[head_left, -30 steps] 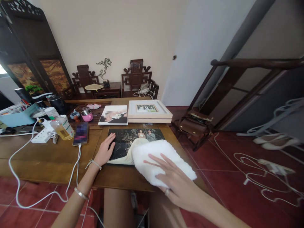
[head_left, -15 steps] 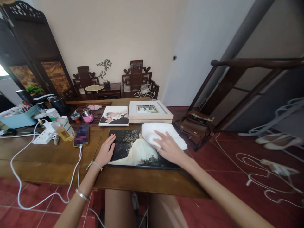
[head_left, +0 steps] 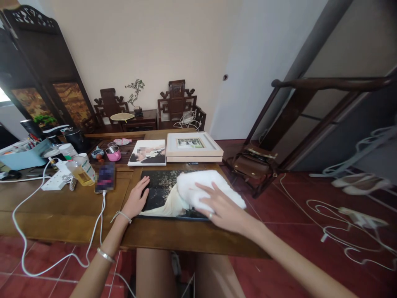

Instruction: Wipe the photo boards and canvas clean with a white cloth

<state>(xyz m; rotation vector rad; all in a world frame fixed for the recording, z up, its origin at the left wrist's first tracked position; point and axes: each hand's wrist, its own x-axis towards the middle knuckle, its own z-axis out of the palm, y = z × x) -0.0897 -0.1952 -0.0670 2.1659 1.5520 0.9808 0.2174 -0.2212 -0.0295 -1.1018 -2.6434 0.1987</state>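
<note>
A dark photo panel (head_left: pixel 158 194) showing a long pale dress lies flat on the wooden table (head_left: pixel 173 234) in front of me. My left hand (head_left: pixel 138 196) rests open at its left edge, fingers stretched out and holding nothing. Over the panel's right half, my right hand (head_left: pixel 221 207) presses and grips a folded white towel (head_left: pixel 198 182), its fingers partly spread on the cloth. The towel hides much of the panel's right side. Behind the panel lie a white photo print (head_left: pixel 149 153) and a pale wooden picture frame (head_left: pixel 194 156).
Left on the table are a phone (head_left: pixel 105 178) on a charging cable, a bottle of yellowish liquid (head_left: pixel 82 171), a power strip (head_left: pixel 56 181), a pink cup (head_left: pixel 113 153) and a blue bin (head_left: pixel 26 155). A chair with a brown bag (head_left: pixel 254 165) stands right; cables (head_left: pixel 347 231) lie on the floor.
My right hand has moved the towel toward me and slightly left across the panel, covering more of the dress. My left hand stays at the panel's left edge.
</note>
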